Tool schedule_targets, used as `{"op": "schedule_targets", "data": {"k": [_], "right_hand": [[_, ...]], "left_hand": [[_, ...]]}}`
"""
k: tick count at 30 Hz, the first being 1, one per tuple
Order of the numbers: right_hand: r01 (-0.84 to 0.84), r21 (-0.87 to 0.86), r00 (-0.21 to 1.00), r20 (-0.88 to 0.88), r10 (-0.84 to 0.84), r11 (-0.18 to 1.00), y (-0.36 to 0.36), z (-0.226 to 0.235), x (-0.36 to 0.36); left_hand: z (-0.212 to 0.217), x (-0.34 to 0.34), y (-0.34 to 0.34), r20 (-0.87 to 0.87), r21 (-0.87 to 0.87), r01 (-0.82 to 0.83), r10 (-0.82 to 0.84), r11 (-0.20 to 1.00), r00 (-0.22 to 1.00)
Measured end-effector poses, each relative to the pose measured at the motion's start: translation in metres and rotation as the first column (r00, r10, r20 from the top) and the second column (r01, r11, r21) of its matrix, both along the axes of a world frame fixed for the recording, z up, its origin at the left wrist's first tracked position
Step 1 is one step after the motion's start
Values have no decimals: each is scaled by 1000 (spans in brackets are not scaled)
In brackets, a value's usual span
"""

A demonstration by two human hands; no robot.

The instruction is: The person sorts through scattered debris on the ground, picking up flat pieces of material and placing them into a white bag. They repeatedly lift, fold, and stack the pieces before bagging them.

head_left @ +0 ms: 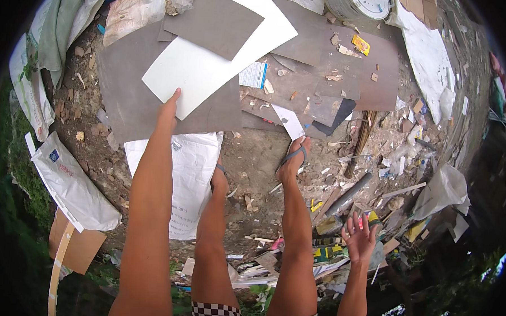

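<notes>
My left hand (168,110) is at the near edge of a long white sheet (203,71), one digit lying on top and the other fingers hidden. The sheet looks stiff and flat and slants away to the upper right. A grey-brown sheet (216,22) overlaps its far part. Beneath it spreads a larger grey-brown sheet (120,90). Off to the right, my right hand (359,240) is held up with fingers apart and nothing in it, above scattered scraps. My feet in flip-flops (294,155) stand on the dirt, a small white piece (289,123) by the right toes.
A white sack (193,172) lies beside my left foot; another stuffed white bag (77,181) rests at left. A white bucket (361,4) stands at the far side. Scraps, a bundle of thin sticks (362,143) and a dark tube (348,194) litter the right.
</notes>
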State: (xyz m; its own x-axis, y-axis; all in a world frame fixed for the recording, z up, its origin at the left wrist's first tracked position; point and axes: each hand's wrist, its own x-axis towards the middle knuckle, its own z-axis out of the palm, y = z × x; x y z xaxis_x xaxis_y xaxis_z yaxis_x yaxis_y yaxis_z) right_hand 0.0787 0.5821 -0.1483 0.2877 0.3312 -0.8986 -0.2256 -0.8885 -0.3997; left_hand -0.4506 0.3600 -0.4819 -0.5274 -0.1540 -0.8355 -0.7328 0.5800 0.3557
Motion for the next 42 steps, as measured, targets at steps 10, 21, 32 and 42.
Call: {"op": "schedule_targets", "data": {"k": [10, 21, 32, 42], "right_hand": [[-716, -295, 661, 2, 750, 632, -74, -78, 17], [-644, 201, 662, -336, 669, 738, 115, -99, -147], [-969, 148, 196, -33, 980, 199, 214, 38, -71], [-955, 187, 288, 387, 876, 232, 209, 161, -59]], "left_hand": [[54, 30, 14, -318, 44, -204, 207, 978, 925], [291, 145, -105, 327, 580, -421, 273, 697, 904], [191, 169, -95, 230, 573, 147, -330, 806, 915], [32, 107, -96, 64, -381, 473, -488, 794, 870]]}}
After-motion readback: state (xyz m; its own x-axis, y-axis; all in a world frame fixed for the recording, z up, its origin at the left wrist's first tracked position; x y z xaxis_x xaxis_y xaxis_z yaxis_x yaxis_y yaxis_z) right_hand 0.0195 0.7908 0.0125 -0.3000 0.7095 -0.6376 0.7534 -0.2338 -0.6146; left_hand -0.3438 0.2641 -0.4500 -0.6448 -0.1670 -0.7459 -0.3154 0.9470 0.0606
